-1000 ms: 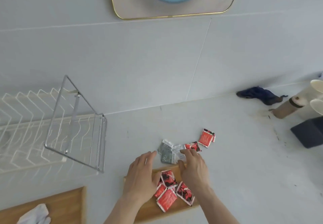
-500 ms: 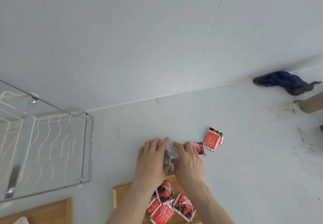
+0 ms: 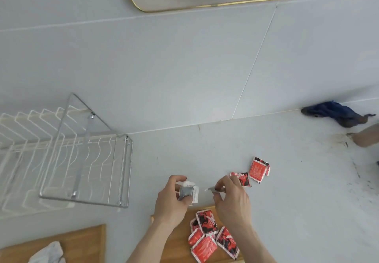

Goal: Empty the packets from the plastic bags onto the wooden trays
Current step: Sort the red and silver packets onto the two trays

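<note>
1. Pale grey worktop (image 3: 287, 191) runs back to a grey panelled wall, where a gold-rimmed mirror (image 3: 215, 2) hangs.
2. The left hand (image 3: 171, 200) is curled around a grey packet (image 3: 187, 192), thumb and fingers clamped on it, just above the worktop near the front edge.
3. The right hand (image 3: 230, 199) pinches a thin silvery packet (image 3: 213, 189) between thumb and fingertips, held edge-on beside the left hand's packet without touching it.
4. A wooden tray (image 3: 176, 240) lies at the front edge under both wrists, carrying a cluster of red packets (image 3: 209, 236) that overlap one another.
5. Two more red sachets (image 3: 252, 173) lie on the bare worktop just beyond the right hand, one partly hidden by its fingers.
6. A second wooden tray (image 3: 86, 240) sits at the front left corner with a crumpled clear plastic bag (image 3: 49, 252) on it.
7. A wire dish rack (image 3: 67, 160) stands at the left side.
8. A dark blue cloth (image 3: 338, 113) lies against the wall at the far right.
</note>
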Motion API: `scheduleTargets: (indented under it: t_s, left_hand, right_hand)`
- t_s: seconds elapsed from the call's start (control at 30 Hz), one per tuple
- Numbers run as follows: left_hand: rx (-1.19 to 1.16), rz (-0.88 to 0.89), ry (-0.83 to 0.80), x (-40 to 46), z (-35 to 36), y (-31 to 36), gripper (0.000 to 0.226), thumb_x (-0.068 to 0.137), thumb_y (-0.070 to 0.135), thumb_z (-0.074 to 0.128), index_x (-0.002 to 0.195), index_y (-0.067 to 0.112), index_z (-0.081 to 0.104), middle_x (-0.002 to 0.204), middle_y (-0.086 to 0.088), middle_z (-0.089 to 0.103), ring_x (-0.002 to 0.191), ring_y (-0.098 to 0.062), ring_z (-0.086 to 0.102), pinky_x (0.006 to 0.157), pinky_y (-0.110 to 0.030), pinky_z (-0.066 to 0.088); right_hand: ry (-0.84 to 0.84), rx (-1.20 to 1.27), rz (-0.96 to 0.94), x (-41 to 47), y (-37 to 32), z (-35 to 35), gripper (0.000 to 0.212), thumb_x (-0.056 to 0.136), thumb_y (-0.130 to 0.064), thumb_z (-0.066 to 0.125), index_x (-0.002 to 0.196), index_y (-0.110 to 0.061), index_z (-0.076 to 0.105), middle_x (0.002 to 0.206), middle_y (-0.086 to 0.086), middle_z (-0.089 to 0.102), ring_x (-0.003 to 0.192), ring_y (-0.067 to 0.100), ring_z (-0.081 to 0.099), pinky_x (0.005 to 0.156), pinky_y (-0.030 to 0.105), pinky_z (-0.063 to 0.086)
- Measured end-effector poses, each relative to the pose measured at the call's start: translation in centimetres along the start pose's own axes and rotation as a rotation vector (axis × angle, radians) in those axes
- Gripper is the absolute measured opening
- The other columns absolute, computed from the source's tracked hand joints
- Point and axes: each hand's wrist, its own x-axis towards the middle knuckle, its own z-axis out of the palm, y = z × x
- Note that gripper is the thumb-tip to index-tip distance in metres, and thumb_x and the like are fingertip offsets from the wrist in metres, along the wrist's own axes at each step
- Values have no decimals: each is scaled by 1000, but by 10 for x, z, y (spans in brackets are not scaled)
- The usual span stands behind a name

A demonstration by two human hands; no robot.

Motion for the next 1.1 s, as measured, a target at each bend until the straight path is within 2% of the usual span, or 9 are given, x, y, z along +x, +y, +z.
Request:
scheduleTargets:
  t_s: [0.13,0.27,0.37,0.47,0.6,0.73,0.87,0.97,1.1]
  left_hand:
    - [-184,-64,32,-32,-43,-33,43,81,14,78,112,38,60,104,10,69,89,-10,69,67,-19,53]
    - [-366,-169,104,-65,-84,-84,37,76,13,79,104,35,66,95,1,78,86,-21,74,78,-40,60]
    - [-469,-229,138,-88,-116,-125,30,82,7,78,103,25,65,95,-5,78,76,-19,71,62,-30,53]
    - [-516,-289,182,-109,-147,-171,35,75,12,81,106,21,66,95,-4,79,78,-21,73,64,-32,52]
    - [-496,-334,229,-127,-189,-227,37,73,16,81,108,19,67,86,-1,82,78,-23,77,73,-41,59]
    - [-446,-335,295,-135,-231,-257,35,66,29,79,98,29,65,89,0,81,79,-24,78,74,-47,62]
    - [-301,-256,345,-143,-257,-269,32,85,22,75,112,28,59,100,11,73,79,-4,70,67,-26,54]
    - [-124,-188,403,-147,-263,-283,47,87,24,73,129,28,53,118,7,67,103,-12,66,79,-25,48]
    - [31,-116,436,-152,-264,-291,52,87,28,71,135,31,50,126,9,63,120,-18,57,99,-35,50]
  right_hand:
    - [-21,25,-44,-33,-32,9,20,84,-23,77,79,-26,58,82,-12,64,68,13,64,53,32,50]
    - [-110,57,-118,-76,-70,32,19,82,-34,77,77,-28,60,72,-13,67,62,9,63,54,31,49]
    - [-205,72,-147,-109,-100,54,13,79,-28,78,77,-29,65,70,-12,71,64,9,65,61,31,53]
    - [-343,55,-132,-140,-128,79,17,79,-27,76,73,-36,62,68,-13,70,61,2,62,70,26,53]
    - [-461,44,-149,-174,-168,111,20,78,-26,72,70,-41,62,74,-9,74,69,7,69,72,20,52]
    - [-371,118,-176,-196,-206,140,13,79,-37,80,74,-32,69,73,-13,72,63,4,64,63,18,50]
    - [-324,26,-341,-217,-225,163,18,82,-23,74,98,-32,73,90,-26,55,81,2,59,74,23,46]
    - [-456,-173,-371,-234,-225,172,25,87,-39,64,111,-35,69,109,-19,57,109,11,59,83,26,45]
    - [-423,-204,-313,-249,-217,174,27,88,-43,59,113,-37,67,116,-15,61,116,12,58,84,26,44]
